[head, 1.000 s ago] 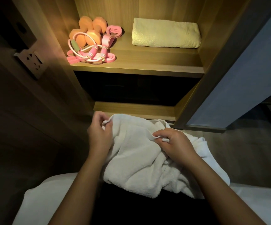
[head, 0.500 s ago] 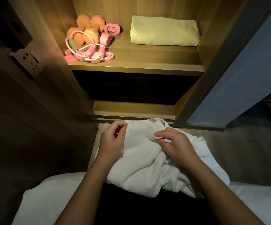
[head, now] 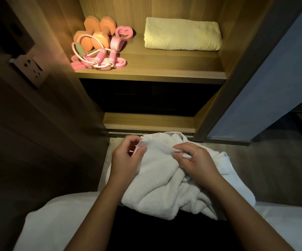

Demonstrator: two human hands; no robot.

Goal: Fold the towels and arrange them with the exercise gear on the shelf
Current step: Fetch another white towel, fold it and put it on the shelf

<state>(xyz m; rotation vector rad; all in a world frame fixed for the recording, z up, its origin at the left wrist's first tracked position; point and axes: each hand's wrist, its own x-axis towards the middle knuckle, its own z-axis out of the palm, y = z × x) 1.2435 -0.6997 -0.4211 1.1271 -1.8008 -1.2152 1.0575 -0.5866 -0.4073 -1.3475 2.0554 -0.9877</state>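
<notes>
Towel edge [head: 158,146]: stretched sideways between both hands.
Left hand [head: 126,160]: fingers [head: 134,140] pinch left end.
Right hand [head: 198,163]: fingers pinch right end.

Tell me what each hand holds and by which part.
The left hand and right hand each pinch the white towel along its upper edge.

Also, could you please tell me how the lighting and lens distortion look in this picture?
Head view: warm light pools on the upper shelf, brightest on the orange dumbbells, with the folded towel evenly lit; the compartment beneath is almost black; the white towel, left hand and right hand sit in dimmer light yet read clearly; the wide-angle lens splays the cabinet's uprights.
</notes>
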